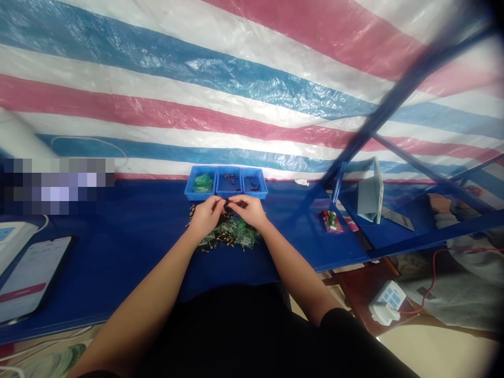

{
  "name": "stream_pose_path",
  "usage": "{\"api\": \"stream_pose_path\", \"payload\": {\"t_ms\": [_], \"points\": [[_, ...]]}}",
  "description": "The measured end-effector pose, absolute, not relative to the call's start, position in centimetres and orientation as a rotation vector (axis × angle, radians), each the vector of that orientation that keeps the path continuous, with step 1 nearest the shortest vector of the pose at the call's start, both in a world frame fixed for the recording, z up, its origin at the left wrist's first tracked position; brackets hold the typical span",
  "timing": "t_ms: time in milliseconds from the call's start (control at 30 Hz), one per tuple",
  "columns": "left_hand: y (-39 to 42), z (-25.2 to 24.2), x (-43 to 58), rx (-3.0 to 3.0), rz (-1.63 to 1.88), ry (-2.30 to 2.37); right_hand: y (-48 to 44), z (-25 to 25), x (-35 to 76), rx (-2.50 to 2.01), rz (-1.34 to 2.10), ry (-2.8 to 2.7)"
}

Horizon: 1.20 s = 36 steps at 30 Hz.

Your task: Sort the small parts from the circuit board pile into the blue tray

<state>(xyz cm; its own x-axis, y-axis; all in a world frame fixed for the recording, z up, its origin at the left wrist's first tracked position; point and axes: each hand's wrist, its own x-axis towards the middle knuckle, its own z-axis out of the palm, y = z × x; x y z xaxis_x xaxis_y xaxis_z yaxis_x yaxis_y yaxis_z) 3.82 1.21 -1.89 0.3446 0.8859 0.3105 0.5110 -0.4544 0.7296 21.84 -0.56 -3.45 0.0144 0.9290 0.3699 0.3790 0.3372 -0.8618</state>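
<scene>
My left hand (205, 215) and my right hand (251, 211) meet fingertip to fingertip over a heap of small green circuit boards and dark parts (230, 234) on the blue table (129, 241). Both hands pinch a small dark part (229, 203) between them; it is too small to name. Just beyond the hands stand three blue bins: the left bin (201, 184) holds green boards, the middle bin (229, 183) and the right bin (254, 184) hold a few dark parts.
A phone (29, 275) with a lit screen lies at the left table edge beside a white device (11, 239). A small red and green pack (329, 220) and a propped tablet (370, 193) sit at the right. A striped tarp (236, 79) hangs behind. Another person's hand (439, 202) rests far right.
</scene>
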Motion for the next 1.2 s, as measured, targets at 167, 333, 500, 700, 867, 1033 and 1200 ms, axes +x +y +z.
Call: {"api": "stream_pose_path", "payload": {"t_ms": [167,333,500,700,867,1033,1200], "points": [[1.20,-2.23,3.88,2.034,1.001,1.157,-0.40,-3.60,21.87,-1.191,0.645,-1.514],[1.39,-2.52,3.86,2.045,1.046,1.151,-0.43,-3.59,21.78,-1.184,0.666,-1.495],[1.49,-2.36,3.73,2.094,1.005,1.179,-0.49,-3.59,21.72,-1.171,0.657,-1.509],[1.61,-2.75,3.80,2.050,1.039,1.162,-0.24,-3.96,21.82,-1.185,0.634,-1.488],[1.60,-2.80,3.85,2.041,1.084,1.130,-0.20,-3.93,21.84,-1.197,0.634,-1.463],[1.39,-2.27,3.77,2.082,1.047,1.163,-0.49,-3.53,21.78,-1.192,0.647,-1.481],[1.29,-2.25,3.83,2.088,1.042,1.165,-0.41,-3.66,21.77,-1.187,0.645,-1.481]]}}
